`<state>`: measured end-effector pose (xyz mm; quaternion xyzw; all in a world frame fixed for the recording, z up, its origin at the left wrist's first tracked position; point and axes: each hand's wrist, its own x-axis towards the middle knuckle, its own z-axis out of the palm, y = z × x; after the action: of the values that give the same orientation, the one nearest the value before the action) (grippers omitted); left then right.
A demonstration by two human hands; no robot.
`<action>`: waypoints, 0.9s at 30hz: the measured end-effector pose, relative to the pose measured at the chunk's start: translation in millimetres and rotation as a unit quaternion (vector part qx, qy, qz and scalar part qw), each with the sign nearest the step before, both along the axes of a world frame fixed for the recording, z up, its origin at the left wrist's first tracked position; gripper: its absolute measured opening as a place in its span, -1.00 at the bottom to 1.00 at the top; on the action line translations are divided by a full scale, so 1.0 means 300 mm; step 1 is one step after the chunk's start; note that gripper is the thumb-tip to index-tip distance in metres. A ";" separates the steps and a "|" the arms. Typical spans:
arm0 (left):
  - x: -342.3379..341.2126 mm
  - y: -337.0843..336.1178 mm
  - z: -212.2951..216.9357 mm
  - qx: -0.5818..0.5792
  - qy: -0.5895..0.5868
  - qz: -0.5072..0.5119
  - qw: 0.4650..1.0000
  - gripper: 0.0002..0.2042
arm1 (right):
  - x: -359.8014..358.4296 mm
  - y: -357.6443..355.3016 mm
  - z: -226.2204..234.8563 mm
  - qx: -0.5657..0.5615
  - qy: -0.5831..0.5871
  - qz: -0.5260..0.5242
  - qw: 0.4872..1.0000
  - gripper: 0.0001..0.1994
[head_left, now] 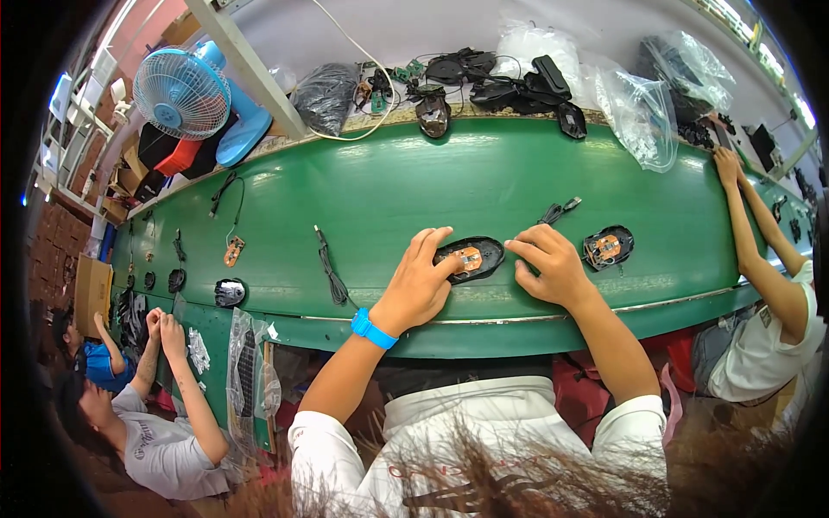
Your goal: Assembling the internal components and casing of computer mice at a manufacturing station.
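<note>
An open black computer mouse base (490, 256) with an orange-brown circuit board (470, 258) inside lies on the green belt in front of me. My left hand (417, 281), with a blue band at the wrist, grips its left end; the thumb presses on the board and the fingers curve over the far rim. Close by the right end of the base is my right hand (551, 266), its thumb and index finger apart with nothing visible between them. The index fingertip is at the shell's rim; whether it touches, I cannot tell.
Another open mouse base (608, 247) lies to the right. Coiled USB cables lie at left (329, 269) and behind (558, 210). Mouse parts (230, 293) sit farther left. Plastic bags (637, 116) and black parts line the back ledge, with a blue fan (181, 93). Co-workers sit on both sides.
</note>
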<state>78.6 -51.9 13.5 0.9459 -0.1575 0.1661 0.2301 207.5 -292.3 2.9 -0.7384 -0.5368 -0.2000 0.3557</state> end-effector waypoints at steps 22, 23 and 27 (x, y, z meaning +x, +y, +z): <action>-0.411 0.177 -0.073 -0.083 -0.099 0.320 0.939 -0.83 | -0.008 0.004 -0.009 -0.003 0.033 0.014 0.999 -0.73; -0.418 0.192 -0.076 -0.082 -0.098 0.320 0.939 -0.83 | -0.008 0.004 -0.008 -0.005 0.035 0.014 0.999 -0.74; -0.436 0.242 -0.097 -0.066 -0.126 0.405 0.903 -0.84 | -0.011 0.005 -0.011 -0.009 0.045 0.012 0.999 -0.75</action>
<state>-52.2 20.5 -15.6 0.8818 0.2230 0.3732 0.1826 204.1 -290.6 -0.5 -0.7433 -0.5309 -0.1574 0.3753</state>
